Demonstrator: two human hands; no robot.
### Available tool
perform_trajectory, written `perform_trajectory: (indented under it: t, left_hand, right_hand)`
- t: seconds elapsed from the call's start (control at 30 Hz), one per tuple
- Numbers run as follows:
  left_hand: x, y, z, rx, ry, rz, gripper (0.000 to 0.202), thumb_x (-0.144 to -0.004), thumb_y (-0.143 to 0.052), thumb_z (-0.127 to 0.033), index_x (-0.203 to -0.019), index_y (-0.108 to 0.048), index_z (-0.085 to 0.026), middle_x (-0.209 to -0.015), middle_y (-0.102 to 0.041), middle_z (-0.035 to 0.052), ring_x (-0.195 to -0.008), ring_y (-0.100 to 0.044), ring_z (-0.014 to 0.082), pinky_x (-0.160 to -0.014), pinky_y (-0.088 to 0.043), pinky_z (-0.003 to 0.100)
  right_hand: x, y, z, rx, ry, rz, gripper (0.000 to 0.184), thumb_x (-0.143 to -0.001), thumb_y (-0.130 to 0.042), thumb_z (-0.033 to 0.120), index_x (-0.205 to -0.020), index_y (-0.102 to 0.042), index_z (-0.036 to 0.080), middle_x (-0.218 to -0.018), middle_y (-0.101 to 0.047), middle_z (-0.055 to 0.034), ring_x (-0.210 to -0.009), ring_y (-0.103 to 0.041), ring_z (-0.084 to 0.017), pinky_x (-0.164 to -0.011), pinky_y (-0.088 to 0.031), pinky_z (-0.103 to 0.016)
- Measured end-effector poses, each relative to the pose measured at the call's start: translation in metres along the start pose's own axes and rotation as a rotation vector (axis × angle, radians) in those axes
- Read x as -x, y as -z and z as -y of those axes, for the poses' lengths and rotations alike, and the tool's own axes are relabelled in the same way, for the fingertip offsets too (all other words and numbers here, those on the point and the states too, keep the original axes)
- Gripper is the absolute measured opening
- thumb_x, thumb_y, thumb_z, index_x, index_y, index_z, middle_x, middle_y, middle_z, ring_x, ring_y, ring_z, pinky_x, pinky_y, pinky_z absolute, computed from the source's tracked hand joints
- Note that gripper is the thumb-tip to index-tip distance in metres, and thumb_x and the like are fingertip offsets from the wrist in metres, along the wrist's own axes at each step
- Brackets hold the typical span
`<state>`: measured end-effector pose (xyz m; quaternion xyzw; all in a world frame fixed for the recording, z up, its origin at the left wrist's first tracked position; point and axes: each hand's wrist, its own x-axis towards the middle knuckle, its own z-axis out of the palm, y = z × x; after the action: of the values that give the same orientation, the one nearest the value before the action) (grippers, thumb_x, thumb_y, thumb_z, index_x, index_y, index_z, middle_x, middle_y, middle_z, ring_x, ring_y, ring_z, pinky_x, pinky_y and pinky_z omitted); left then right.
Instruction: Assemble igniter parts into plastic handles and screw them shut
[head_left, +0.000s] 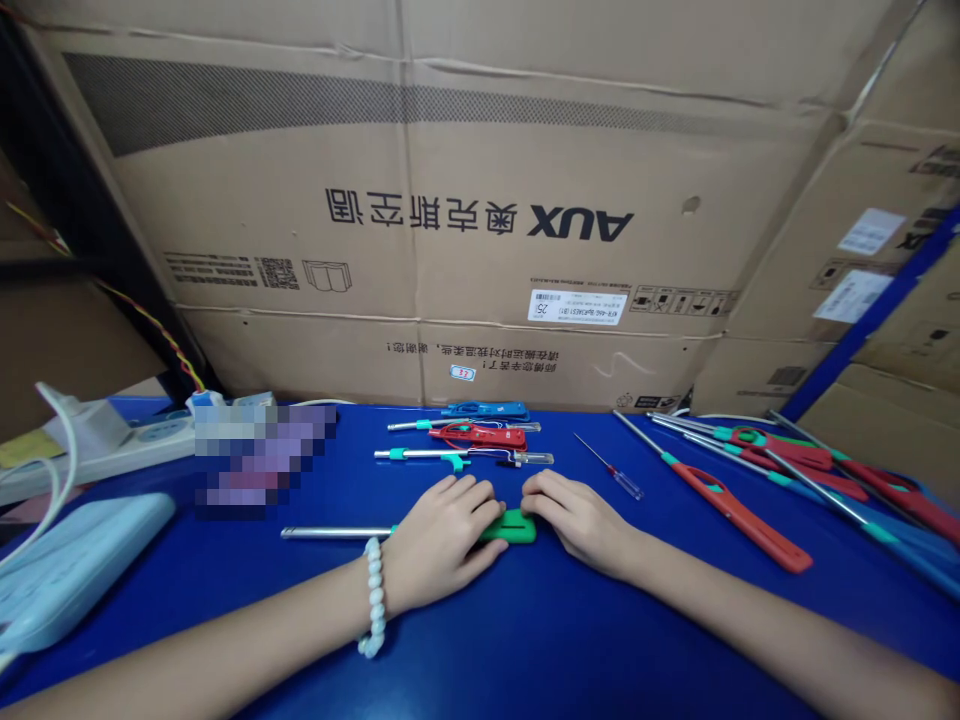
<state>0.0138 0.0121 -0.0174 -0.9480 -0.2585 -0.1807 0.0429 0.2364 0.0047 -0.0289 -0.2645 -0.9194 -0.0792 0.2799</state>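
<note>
A long-nosed gas lighter with a green handle [519, 527] lies across the blue table, its metal tube pointing left. My left hand [450, 535], with a beaded bracelet at the wrist, is closed over the handle and hides much of it. The curled fingers of my right hand [574, 520] touch the handle's right end. Just beyond my hands sits an opened red lighter half [487, 436], with a metal tube [431, 454] and a clear fuel tank [536, 458] beside it. A blue lighter half [487, 410] lies behind that.
A small screwdriver [611, 470] lies right of the parts. At the right are an orange-red lighter [739, 515] and several more lighters. A power strip [150, 440] and a light blue device [90, 570] occupy the left. A cardboard wall [450, 130] closes off the back.
</note>
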Motion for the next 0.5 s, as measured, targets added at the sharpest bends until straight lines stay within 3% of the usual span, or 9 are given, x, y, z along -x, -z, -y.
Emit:
perform_trajectory:
  t: [0.37, 0.5]
  left_hand:
    - [-0.0003, 0.0001, 0.0002, 0.008, 0.008, -0.02, 0.02, -0.09, -0.048, -0.034, -0.096, -0.057, -0.017, -0.09, -0.058, 0.0048, -0.08, -0.054, 0.0195, -0.07, -0.041, 0.032]
    - [-0.0003, -0.0001, 0.0006, 0.004, 0.021, 0.002, 0.02, -0.09, -0.049, -0.034, -0.099, -0.057, -0.017, -0.091, -0.058, 0.0048, -0.081, -0.053, 0.0203, -0.071, -0.04, 0.033]
  right_hand:
    - [0.0031, -0.0026, -0.0004, 0.087, 0.137, -0.042, 0.026, -0.097, -0.028, 0.014, -0.092, -0.054, 0.016, -0.086, -0.065, -0.0088, -0.077, -0.059, -0.015, -0.073, -0.048, -0.03]
    - [0.0027, 0.0009, 0.0023, 0.133, 0.207, -0.087, 0.023, -0.095, -0.035, 0.013, -0.089, -0.057, 0.015, -0.082, -0.068, -0.009, -0.073, -0.062, -0.016, -0.064, -0.049, -0.028]
